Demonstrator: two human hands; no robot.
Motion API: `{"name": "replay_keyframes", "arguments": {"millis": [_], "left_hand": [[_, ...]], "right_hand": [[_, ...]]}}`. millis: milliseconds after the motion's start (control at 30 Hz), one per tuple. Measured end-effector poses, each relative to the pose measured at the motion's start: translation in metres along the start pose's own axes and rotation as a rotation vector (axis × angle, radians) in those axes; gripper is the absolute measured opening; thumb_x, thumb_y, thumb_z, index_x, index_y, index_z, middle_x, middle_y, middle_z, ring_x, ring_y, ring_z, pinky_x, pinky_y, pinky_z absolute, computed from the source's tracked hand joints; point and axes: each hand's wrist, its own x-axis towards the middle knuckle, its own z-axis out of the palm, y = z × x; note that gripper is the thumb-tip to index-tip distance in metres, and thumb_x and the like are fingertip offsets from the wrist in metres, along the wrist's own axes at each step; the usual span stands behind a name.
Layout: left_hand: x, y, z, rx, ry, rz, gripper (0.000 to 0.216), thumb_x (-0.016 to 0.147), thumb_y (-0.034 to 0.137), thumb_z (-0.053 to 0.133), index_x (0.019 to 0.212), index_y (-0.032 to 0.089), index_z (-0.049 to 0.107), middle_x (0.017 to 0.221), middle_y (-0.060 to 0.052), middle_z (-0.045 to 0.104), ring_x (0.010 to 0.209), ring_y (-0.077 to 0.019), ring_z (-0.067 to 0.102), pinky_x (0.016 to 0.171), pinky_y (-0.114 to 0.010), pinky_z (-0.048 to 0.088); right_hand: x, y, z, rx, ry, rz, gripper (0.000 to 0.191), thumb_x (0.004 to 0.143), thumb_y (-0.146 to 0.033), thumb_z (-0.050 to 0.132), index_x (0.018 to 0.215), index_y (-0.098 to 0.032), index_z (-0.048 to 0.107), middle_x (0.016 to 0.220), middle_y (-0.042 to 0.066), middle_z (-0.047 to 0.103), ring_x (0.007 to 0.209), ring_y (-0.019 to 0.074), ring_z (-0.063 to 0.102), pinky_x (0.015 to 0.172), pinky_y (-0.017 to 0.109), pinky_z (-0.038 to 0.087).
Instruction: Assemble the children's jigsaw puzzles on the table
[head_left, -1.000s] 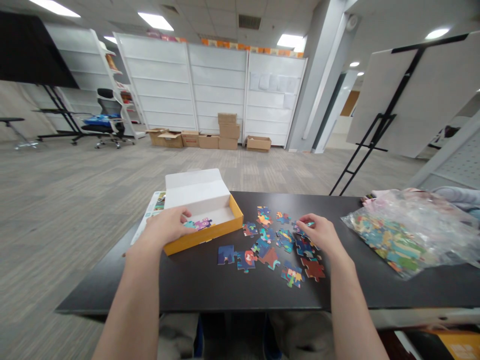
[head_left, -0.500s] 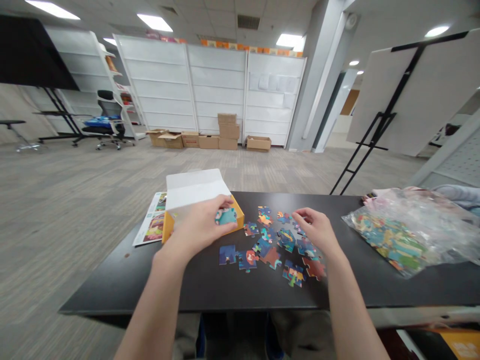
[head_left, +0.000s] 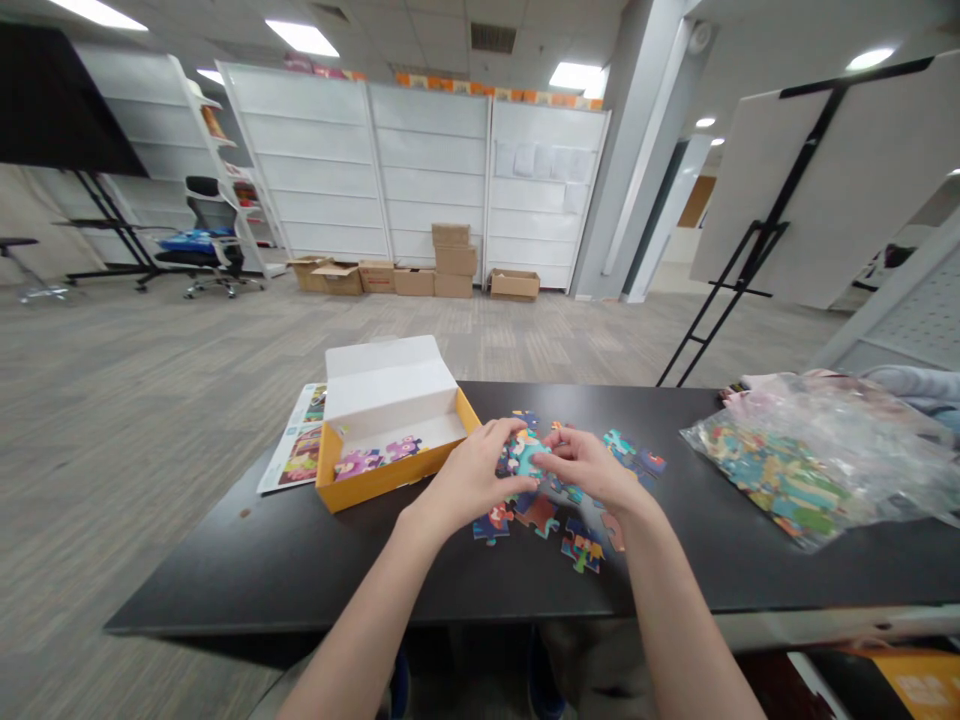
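Observation:
My left hand is closed on light-blue jigsaw puzzle pieces, held above the middle of the table. From the other side, my right hand pinches at the edge of the same pieces, thumb and fingertips together. How many pieces are between the hands I cannot tell. Beneath and around them lie several loose pieces: a red-and-blue one, one with green and orange, and a teal one. Both hands cover part of this spread. To the left stands a yellow open box with pink-purple pieces inside.
The black table carries a printed sheet beside the box. On the right lies a clear plastic bag with colourful pieces inside. Farther off are cardboard boxes, an office chair and a board on a stand.
My left hand has moved right, from over the box to the table's middle, carrying the pieces. My right hand has moved slightly left to meet it. The box interior is now uncovered.

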Motion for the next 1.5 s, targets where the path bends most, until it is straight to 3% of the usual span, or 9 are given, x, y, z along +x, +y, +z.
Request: {"name": "replay_keyframes", "arguments": {"millis": [133, 233, 467, 667, 900, 1133, 1267, 1400, 1500], "left_hand": [[0.002, -0.015, 0.004, -0.459, -0.082, -0.144, 0.054, 0.077, 0.031, 0.076, 0.124, 0.02, 0.052, 0.118, -0.011, 0.065, 0.094, -0.0214, 0.068, 0.077, -0.033, 0.056], [0.006, -0.016, 0.008, -0.604, -0.117, -0.178, 0.053, 0.077, 0.032, 0.076, 0.122, 0.018, 0.052, 0.104, -0.007, 0.067, 0.084, -0.0174, 0.068, 0.071, -0.029, 0.054], [0.008, -0.005, 0.011, -0.555, -0.062, -0.179, 0.041, 0.082, 0.029, 0.071, 0.119, 0.018, 0.056, 0.094, -0.004, 0.071, 0.081, -0.0157, 0.067, 0.073, -0.027, 0.053], [0.006, -0.007, 0.007, -0.505, -0.046, -0.223, 0.038, 0.081, 0.029, 0.071, 0.115, 0.018, 0.057, 0.087, -0.002, 0.07, 0.077, -0.0166, 0.068, 0.07, -0.027, 0.052], [0.007, -0.016, 0.012, -0.493, -0.045, -0.218, 0.037, 0.078, 0.034, 0.074, 0.108, 0.018, 0.059, 0.084, -0.002, 0.072, 0.075, -0.0169, 0.068, 0.071, -0.028, 0.052], [0.008, -0.009, 0.013, -0.505, -0.069, -0.222, 0.03, 0.078, 0.032, 0.073, 0.1, 0.017, 0.061, 0.084, -0.003, 0.073, 0.076, -0.017, 0.069, 0.073, -0.028, 0.052], [0.008, -0.007, 0.014, -0.502, -0.07, -0.213, 0.027, 0.079, 0.031, 0.072, 0.098, 0.018, 0.061, 0.085, -0.003, 0.073, 0.076, -0.0164, 0.069, 0.072, -0.027, 0.051], [0.01, -0.012, 0.018, -0.489, -0.057, -0.213, 0.032, 0.077, 0.034, 0.076, 0.099, 0.017, 0.061, 0.084, -0.003, 0.073, 0.074, -0.0173, 0.069, 0.069, -0.028, 0.051], [0.01, -0.017, 0.015, -0.458, -0.02, -0.219, 0.038, 0.075, 0.039, 0.078, 0.101, 0.017, 0.06, 0.08, -0.003, 0.073, 0.071, -0.0175, 0.068, 0.067, -0.028, 0.051]], "right_hand": [[-0.005, -0.007, -0.008, 0.027, 0.055, -0.025, 0.05, 0.073, -0.065, 0.074, 0.079, -0.018, 0.055, 0.055, -0.007, 0.05, 0.047, 0.0071, 0.039, 0.047, 0.022, 0.026], [-0.005, -0.009, -0.007, 0.009, 0.065, -0.043, 0.051, 0.074, -0.067, 0.071, 0.077, -0.019, 0.054, 0.053, -0.008, 0.045, 0.046, 0.0072, 0.037, 0.047, 0.022, 0.025], [-0.003, -0.007, -0.007, -0.023, 0.107, -0.082, 0.049, 0.076, -0.065, 0.07, 0.074, -0.019, 0.054, 0.052, -0.007, 0.048, 0.048, 0.0081, 0.04, 0.047, 0.022, 0.028], [-0.023, 0.003, -0.059, -0.064, 0.253, -0.007, 0.049, 0.073, -0.064, 0.071, 0.083, -0.018, 0.06, 0.065, 0.0, 0.065, 0.046, 0.0075, 0.041, 0.044, 0.022, 0.029], [-0.042, 0.029, -0.091, -0.389, -0.015, 0.242, 0.042, 0.064, -0.055, 0.077, 0.084, -0.019, 0.068, 0.054, 0.001, 0.067, 0.049, 0.0155, 0.057, 0.048, 0.026, 0.039], [-0.032, 0.035, -0.094, -0.691, 0.207, 0.196, 0.035, 0.068, -0.054, 0.072, 0.076, -0.019, 0.072, 0.051, 0.001, 0.063, 0.051, 0.0175, 0.057, 0.051, 0.027, 0.038], [-0.027, 0.026, -0.078, -0.538, 0.212, 0.076, 0.038, 0.077, -0.056, 0.066, 0.079, -0.018, 0.071, 0.058, 0.002, 0.066, 0.056, 0.0178, 0.059, 0.053, 0.027, 0.042], [-0.01, 0.005, -0.03, -0.182, 0.095, -0.16, 0.036, 0.084, -0.053, 0.064, 0.095, -0.019, 0.067, 0.087, 0.005, 0.073, 0.073, 0.0172, 0.065, 0.065, 0.028, 0.05], [0.004, -0.003, -0.007, -0.078, 0.117, -0.235, 0.034, 0.079, -0.051, 0.07, 0.092, -0.019, 0.066, 0.085, 0.005, 0.071, 0.074, 0.0171, 0.065, 0.066, 0.029, 0.052]]}}
